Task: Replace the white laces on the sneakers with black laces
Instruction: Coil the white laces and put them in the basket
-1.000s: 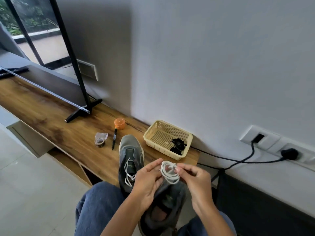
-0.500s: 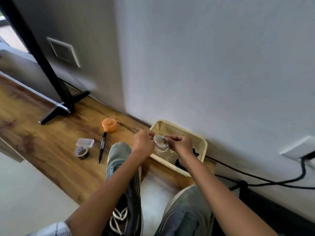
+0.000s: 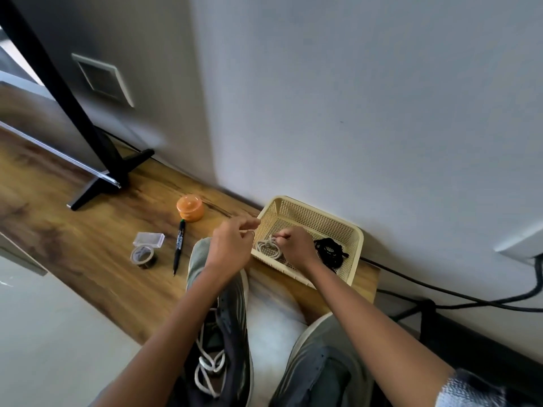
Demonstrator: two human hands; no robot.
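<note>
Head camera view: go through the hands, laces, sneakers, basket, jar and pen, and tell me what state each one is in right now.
Left hand: at the basket's near corner, fingers curled, holding nothing visible.
Right hand: inside the basket, pinching the white lace.
Coiled white lace: bundled, lying in the basket.
Black laces: bundled, in the basket.
Left sneaker: white lace on it, loosened.
Right sneaker: no lace visible.
Basket: upright, open-topped.
Orange jar: lid on.
Pen: lying flat.

We find a home living room: a low wooden table point(image 3: 88, 245) against a plain painted wall point(image 3: 352, 98), a television stand foot point(image 3: 108, 183), wall sockets with trailing cables point(image 3: 440, 292), and a tiled floor point(image 3: 44, 333).
</note>
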